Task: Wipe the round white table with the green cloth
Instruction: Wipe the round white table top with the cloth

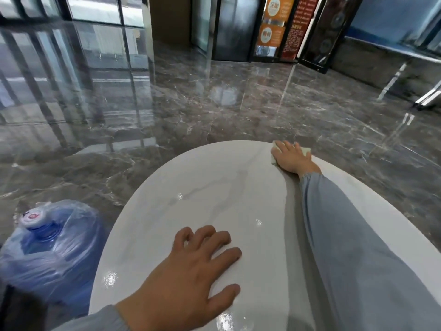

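Head view. The table (191, 211) is round, white with faint grey veining, glossy, with small glints of light on its near half. The green cloth (306, 151) lies at the far right edge of the table, under my right hand (290, 157). It reads as very pale green, almost cream, and looks folded flat. Only two parts show: a corner past my fingertips on the left and a corner beyond the hand on the right. Its long axis runs left to right along the far edge, across the line of my forearm.

Right grip: palm down, fingers spread flat and pressed on top of the cloth, pinning it to the table rather than pinching it. My right arm, in a grey-blue sleeve (353, 247), reaches across the right side of the table.

Left grip: my left hand (191, 278) rests palm down on the near edge of the table, fingers apart, holding nothing.

Off the table, on the dark marble floor (214, 96) by the near left edge, stands a blue water jug (47, 249) wrapped in clear plastic.
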### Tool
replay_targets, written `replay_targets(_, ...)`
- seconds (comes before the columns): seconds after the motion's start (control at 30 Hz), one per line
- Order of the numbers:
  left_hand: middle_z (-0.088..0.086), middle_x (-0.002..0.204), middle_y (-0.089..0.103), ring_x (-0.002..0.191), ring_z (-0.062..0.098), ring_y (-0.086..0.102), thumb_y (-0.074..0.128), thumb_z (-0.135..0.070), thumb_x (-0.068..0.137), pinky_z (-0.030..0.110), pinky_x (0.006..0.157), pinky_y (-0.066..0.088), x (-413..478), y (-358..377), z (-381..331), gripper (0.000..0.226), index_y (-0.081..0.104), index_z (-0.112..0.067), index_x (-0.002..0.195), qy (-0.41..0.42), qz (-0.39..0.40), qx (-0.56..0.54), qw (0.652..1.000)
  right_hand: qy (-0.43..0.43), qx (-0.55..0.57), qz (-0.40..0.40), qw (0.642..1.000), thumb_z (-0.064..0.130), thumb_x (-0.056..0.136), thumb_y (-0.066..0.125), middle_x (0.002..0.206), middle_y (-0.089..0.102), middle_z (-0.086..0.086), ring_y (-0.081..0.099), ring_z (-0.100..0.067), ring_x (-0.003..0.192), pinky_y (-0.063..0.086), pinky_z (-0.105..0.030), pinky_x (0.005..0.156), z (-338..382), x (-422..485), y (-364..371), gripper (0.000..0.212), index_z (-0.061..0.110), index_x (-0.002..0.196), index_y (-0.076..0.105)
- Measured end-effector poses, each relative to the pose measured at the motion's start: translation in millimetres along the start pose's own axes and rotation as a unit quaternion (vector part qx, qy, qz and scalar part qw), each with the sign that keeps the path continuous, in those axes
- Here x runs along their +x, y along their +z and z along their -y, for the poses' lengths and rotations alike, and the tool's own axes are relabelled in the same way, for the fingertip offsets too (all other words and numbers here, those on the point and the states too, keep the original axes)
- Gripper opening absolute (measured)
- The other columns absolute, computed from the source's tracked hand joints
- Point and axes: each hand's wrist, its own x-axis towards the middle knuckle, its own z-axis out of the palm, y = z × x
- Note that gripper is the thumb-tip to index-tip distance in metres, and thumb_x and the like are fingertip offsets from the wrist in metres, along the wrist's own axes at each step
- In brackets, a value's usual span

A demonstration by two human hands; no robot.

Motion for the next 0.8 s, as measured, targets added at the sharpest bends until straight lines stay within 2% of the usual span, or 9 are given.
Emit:
replay_targets(0.1, -0.011, 0.134, 0.052, 0.128, 0.020, 0.050, 0.050, -0.068, 0.096, 0.044, 0.104, 0.028, 3.1, -1.3, 2.3, 0.046, 0.055, -0.039, 0.131, 0.001, 0.006, 0.008, 1.000, -0.129, -0.033, 0.020, 0.991, 0.057, 0.106, 0.018, 0.174, 0.004, 0.012, -0.007, -0.024, 0.160, -0.006, -0.061, 0.124, 96.0, -1.5, 20.4, 0.057, 0.046, 0.162, 0.017)
replay_targets(0.17, -0.011, 0.135, 0.050, 0.129, 0.019, 0.046, 0.047, -0.069, 0.098, 0.043, 0.106, 0.027, 0.9, -6.3, 1.9, 0.045, 0.053, -0.040, 0.133, -0.009, 0.021, 0.008, 1.000, -0.231, -0.065, 0.039, 0.970, 0.058, 0.108, 0.017, 0.174, 0.006, 0.011, -0.007, -0.022, 0.160, -0.005, -0.059, 0.124, 161.9, -27.2, 40.4, 0.056, 0.045, 0.162, 0.018)
replay_targets(0.27, -0.010, 0.136, 0.047, 0.129, 0.020, 0.043, 0.042, -0.068, 0.101, 0.047, 0.106, 0.034, 2.4, -8.8, -0.1, 0.045, 0.049, -0.039, 0.134, -0.011, 0.046, -0.009, 0.999, -0.379, -0.107, 0.063, 0.917, 0.062, 0.107, 0.018, 0.174, 0.008, 0.011, -0.006, -0.019, 0.160, -0.004, -0.057, 0.123, 224.1, -80.7, 74.2, 0.057, 0.045, 0.161, 0.021)
replay_targets(0.37, -0.009, 0.138, 0.048, 0.131, 0.020, 0.040, 0.039, -0.065, 0.102, 0.049, 0.108, 0.035, 2.8, -13.5, -3.3, 0.047, 0.053, -0.034, 0.134, -0.014, 0.072, -0.012, 0.997, -0.485, -0.132, 0.072, 0.862, 0.064, 0.106, 0.016, 0.173, 0.006, 0.014, -0.009, -0.015, 0.159, -0.007, -0.052, 0.122, 243.5, -137.8, 98.2, 0.058, 0.047, 0.162, 0.018)
replay_targets(0.47, -0.006, 0.137, 0.050, 0.130, 0.019, 0.037, 0.037, -0.061, 0.103, 0.049, 0.114, 0.029, 0.6, -20.3, -9.5, 0.047, 0.059, -0.029, 0.129, -0.015, 0.085, -0.011, 0.996, -0.513, -0.143, 0.073, 0.843, 0.062, 0.108, 0.016, 0.173, 0.000, 0.016, -0.014, -0.014, 0.159, -0.008, -0.049, 0.123, 237.6, -169.9, 102.2, 0.057, 0.047, 0.163, 0.010)
replay_targets(0.63, -0.012, 0.128, 0.058, 0.123, 0.008, 0.047, 0.039, -0.057, 0.107, 0.034, 0.114, 0.034, -32.3, -39.3, -18.8, 0.040, 0.068, -0.032, 0.119, -0.018, 0.032, -0.080, 0.996, -0.491, -0.140, 0.075, 0.856, 0.059, 0.110, 0.015, 0.173, -0.007, 0.017, -0.017, -0.013, 0.158, -0.008, -0.051, 0.126, 223.2, -195.9, 90.2, 0.057, 0.047, 0.163, -0.001)
replay_targets(0.7, -0.014, 0.124, 0.063, 0.115, 0.004, 0.052, 0.044, -0.056, 0.106, 0.027, 0.106, 0.041, -55.7, -49.7, -18.8, 0.038, 0.071, -0.032, 0.116, -0.021, 0.001, -0.117, 0.993, -0.486, -0.134, 0.083, 0.860, 0.057, 0.110, 0.015, 0.173, -0.008, 0.018, -0.018, -0.012, 0.158, -0.009, -0.051, 0.125, 222.8, -212.2, 90.9, 0.057, 0.047, 0.163, -0.002)
replay_targets(0.8, -0.009, 0.104, 0.068, 0.097, 0.010, 0.062, 0.061, -0.043, 0.101, 0.030, 0.088, 0.052, -87.7, -63.3, -16.8, 0.024, 0.076, -0.024, 0.097, -0.019, -0.072, -0.153, 0.985, -0.496, -0.134, 0.078, 0.854, 0.056, 0.111, 0.016, 0.173, -0.008, 0.019, -0.018, -0.010, 0.158, -0.010, -0.049, 0.126, 220.0, -247.2, 97.3, 0.056, 0.049, 0.163, -0.001)
